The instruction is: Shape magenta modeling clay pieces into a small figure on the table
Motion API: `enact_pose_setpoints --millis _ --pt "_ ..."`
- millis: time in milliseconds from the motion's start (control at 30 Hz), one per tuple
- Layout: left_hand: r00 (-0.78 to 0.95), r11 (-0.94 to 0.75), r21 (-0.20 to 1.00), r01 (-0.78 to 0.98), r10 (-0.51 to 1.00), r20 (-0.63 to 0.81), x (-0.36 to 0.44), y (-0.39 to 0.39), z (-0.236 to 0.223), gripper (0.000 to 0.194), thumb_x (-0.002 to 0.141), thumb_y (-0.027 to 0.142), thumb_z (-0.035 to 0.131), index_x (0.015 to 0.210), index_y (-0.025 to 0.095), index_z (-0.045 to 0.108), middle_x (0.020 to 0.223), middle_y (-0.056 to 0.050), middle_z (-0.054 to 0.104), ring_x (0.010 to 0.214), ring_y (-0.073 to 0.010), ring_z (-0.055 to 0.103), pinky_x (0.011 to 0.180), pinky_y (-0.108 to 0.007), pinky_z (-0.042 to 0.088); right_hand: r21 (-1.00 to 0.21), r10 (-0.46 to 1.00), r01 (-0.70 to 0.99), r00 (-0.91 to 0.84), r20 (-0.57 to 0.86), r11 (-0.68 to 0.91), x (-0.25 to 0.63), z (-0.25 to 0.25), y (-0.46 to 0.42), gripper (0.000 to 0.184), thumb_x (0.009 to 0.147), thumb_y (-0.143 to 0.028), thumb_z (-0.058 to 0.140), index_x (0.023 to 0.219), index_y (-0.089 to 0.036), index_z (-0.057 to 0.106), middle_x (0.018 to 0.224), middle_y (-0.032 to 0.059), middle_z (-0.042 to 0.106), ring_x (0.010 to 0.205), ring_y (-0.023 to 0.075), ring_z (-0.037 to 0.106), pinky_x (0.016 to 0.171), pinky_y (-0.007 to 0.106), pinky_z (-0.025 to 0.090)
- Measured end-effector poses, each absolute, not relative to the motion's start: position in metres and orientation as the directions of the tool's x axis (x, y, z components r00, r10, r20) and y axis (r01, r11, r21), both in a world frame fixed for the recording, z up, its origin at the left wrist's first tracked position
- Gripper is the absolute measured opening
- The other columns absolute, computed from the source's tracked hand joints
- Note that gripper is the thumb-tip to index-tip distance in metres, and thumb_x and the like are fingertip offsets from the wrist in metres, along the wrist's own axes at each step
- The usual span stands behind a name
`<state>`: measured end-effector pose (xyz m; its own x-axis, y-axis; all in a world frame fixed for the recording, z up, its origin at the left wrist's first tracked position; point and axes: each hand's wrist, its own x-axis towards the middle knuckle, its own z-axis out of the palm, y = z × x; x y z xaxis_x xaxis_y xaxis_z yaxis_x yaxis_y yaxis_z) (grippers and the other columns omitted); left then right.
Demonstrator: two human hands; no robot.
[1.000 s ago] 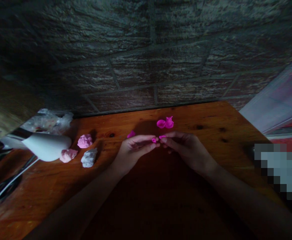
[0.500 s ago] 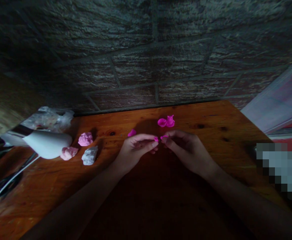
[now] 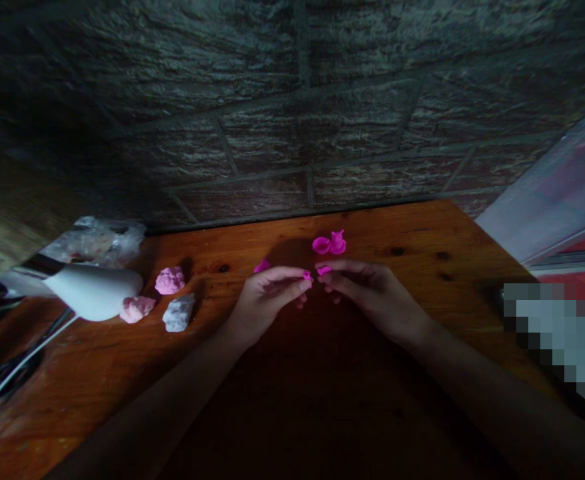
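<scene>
My left hand [image 3: 267, 293] pinches a small magenta clay piece [image 3: 307, 276] between thumb and fingertips. Close by on the right, my right hand [image 3: 372, 287] is closed on another magenta clay piece [image 3: 324, 270], with a small gap between the two. Beyond the hands, a magenta clay bowl shape [image 3: 321, 245] sits beside a rounded magenta clay figure [image 3: 338, 243] with small points on top. A magenta lump [image 3: 262, 266] lies behind my left hand, which partly hides it.
On the left of the wooden table [image 3: 212, 400] lie two pink lumps [image 3: 170, 280] and a whitish-grey lump [image 3: 179, 314]. Near them are a white rounded object [image 3: 99, 291], a white cord [image 3: 27, 367] and crumpled clear plastic [image 3: 99, 240]. A brick-patterned wall [image 3: 262, 147] borders the back.
The magenta piece in my right hand has turned slightly and shows a broader side. Both hands stay close together; the whole view has shifted a little.
</scene>
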<state>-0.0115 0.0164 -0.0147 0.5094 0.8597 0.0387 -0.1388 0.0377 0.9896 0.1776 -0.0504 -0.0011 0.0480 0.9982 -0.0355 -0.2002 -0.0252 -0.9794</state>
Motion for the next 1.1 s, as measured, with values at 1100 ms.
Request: enact_pose_setpoints --millis 1100 --pt "0.511 0.056 0.978 -0.2 0.858 0.055 -0.012 0.0178 -0.0183 0.019 0.076 0.028 0.088 0.091 0.019 0.082 0.073 -0.001 0.075 0.061 -0.0089 0.064 0.057 -0.02 0.052 -0.82 0.989 -0.555 -0.026 -0.147 -0.137 0.181 0.0014 -0.0491 0.024 0.07 -0.032 0.093 0.091 -0.027 0.083 0.085 -0.0018 0.08 0.074 0.0087 0.074 0.071 0.018 0.06"
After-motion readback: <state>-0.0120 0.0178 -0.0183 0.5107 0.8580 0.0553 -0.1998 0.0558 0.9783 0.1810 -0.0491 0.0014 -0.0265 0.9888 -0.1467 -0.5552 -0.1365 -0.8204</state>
